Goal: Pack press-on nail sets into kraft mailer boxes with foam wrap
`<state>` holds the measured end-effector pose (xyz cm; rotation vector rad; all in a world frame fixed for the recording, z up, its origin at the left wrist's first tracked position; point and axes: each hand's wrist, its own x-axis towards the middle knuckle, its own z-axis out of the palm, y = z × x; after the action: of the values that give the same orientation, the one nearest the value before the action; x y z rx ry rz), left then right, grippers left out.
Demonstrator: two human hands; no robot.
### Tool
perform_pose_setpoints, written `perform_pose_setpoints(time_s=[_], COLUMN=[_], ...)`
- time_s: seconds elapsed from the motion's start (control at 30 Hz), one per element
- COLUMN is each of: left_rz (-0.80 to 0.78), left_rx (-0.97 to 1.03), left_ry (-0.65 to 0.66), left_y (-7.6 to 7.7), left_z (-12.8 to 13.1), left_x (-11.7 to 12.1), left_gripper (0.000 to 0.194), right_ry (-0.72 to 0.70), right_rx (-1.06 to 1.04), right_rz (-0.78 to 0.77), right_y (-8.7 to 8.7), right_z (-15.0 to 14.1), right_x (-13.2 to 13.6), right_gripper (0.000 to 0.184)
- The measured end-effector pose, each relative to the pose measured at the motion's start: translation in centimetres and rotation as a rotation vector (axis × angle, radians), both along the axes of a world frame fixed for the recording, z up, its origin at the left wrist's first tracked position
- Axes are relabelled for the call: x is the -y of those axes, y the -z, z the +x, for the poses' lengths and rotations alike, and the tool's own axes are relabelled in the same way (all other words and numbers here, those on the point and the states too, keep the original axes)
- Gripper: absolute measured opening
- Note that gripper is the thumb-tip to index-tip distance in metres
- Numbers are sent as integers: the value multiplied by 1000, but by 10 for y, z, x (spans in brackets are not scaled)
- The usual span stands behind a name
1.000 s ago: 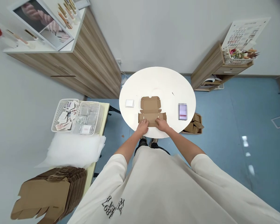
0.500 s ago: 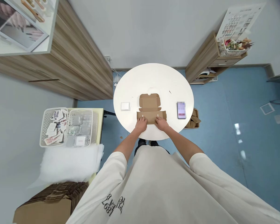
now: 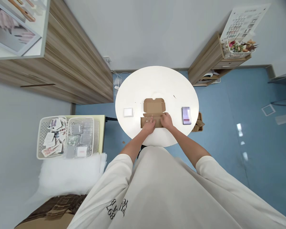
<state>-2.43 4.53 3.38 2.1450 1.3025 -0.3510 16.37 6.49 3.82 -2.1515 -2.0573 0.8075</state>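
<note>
Against a pale grey wall (image 3: pixel 145 35), we see a tall wood-grain cabinet (image 3: pixel 81 57) at left, a framed picture (image 3: pixel 13 31) and a wooden-handled tool (image 3: pixel 26 14) on its white top. A wall socket (image 3: pixel 106 59) sits just beside it. At right, we find a smaller wooden cabinet (image 3: pixel 202 60) bearing a white openwork basket (image 3: pixel 227 52) of flowers (image 3: pixel 241 46), a chart board (image 3: pixel 243 24) standing behind, above blue flooring (image 3: pixel 219 159).

We've got our left hand (image 3: pixel 149 127) and right hand (image 3: pixel 166 121) on the near panel of a partly folded cardboard box (image 3: pixel 154 106), lying on a round white table (image 3: pixel 157 82). There's a small white packet (image 3: pixel 128 112) off to the left and a blurred-out purple thing (image 3: pixel 186 115) on the right. Far left of us, two white baskets (image 3: pixel 39 138) sit side by side, with filmy white sheets (image 3: pixel 69 175) just nearer.
</note>
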Motion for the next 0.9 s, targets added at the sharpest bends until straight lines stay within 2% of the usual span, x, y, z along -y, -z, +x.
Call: perform_pose_setpoints(time_s=[0.13, 0.23, 0.33, 0.5, 0.6, 0.73, 0.77, 0.83, 0.9], left_rz=[-15, -24, -23, -7, -24, -36, -33, -30, -30], left_rx=[-14, -29, -42, -51, -53, -35, -30, -19, -7], left_ry=[-14, -10, -4, -20, -16, -15, -20, -29, -35], left_y=[-2, -3, -4, -6, -9, -13, -14, -14, -13], left_z=[0, 0, -1, 0, 0, 0, -1, -2, -2], left_x=[0, -1, -1, 0, 0, -1, -1, 0, 1], left_gripper=[71, 74, 76, 74, 65, 56, 55, 53, 50], right_ry=[235, 308, 353, 362, 303, 188, 125, -73, -215], right_rx=[-12, -76, -151, -205, -167, 51, 72, 30, 26], right_rz=[-16, -103, -107, -61, -83, 56, 52, -88, -229], right_y=[2, 6, 9, 9, 3, -10, -12, -15, -14], right_z=[0, 3, 7, 18, 22, 10, 5, -5, -12], right_x=[-38, -56, -59, -48, -39, -21, -16, -4, 6], right_gripper=[39, 41, 41, 36, 35, 34, 36, 48, 77])
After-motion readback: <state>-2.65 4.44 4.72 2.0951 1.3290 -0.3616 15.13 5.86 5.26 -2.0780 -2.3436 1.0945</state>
